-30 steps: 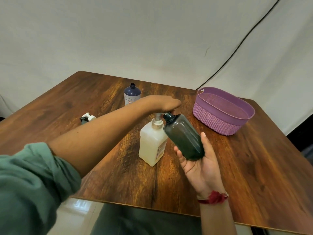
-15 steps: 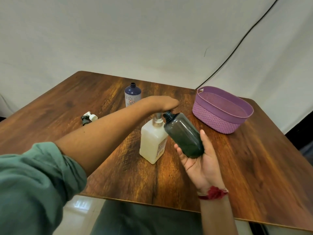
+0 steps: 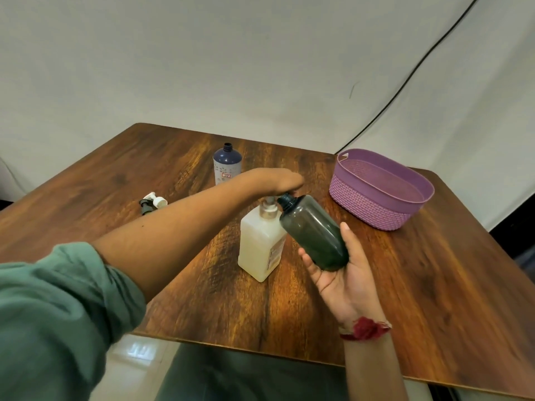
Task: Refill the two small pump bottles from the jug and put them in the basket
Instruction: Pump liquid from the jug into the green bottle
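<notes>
Presently right grip (image 3: pixel 347 279) holds the bottle (image 3: pixel 314 230) low; likely light, slippery. Left grip (image 3: pixel 275 180) presses jug (image 3: pixel 260 244) pump, curl unclear.

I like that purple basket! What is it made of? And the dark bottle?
The purple basket looks like matt moulded plastic: its wall copies weaving, but the rim is smooth and seamless. The dark bottle seems to be glossy, tinted, see-through plastic, since light shines on its side; glass cannot be ruled out.
</notes>
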